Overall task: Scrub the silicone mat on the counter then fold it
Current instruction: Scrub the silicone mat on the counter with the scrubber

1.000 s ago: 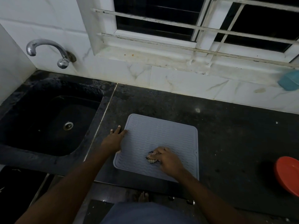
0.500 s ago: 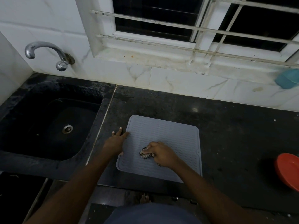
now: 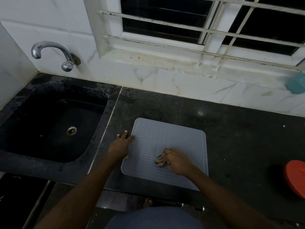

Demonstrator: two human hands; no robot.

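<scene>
white marble wall (image 3: 189,83) | barred window (image 3: 198,23) | black sink (image 3: 54,129) | dim

— What is that counter (image 3: 239,138) like?

— Dark stone, speckled, running along under the pale tiled wall. A grey silicone mat (image 3: 165,139) lies flat on it, near the front edge.

— And the hands?

— The left hand (image 3: 120,146) rests on the counter, one fingertip touching the mat's left edge. The right hand (image 3: 176,161) presses a dark scrubber (image 3: 159,161) onto the mat.

— Anything else on the stone?

— Well to the right of the right hand, a red bowl (image 3: 295,179), cut off by the view. Left of the left hand, a black sink (image 3: 54,126) is sunk into the counter.
</scene>
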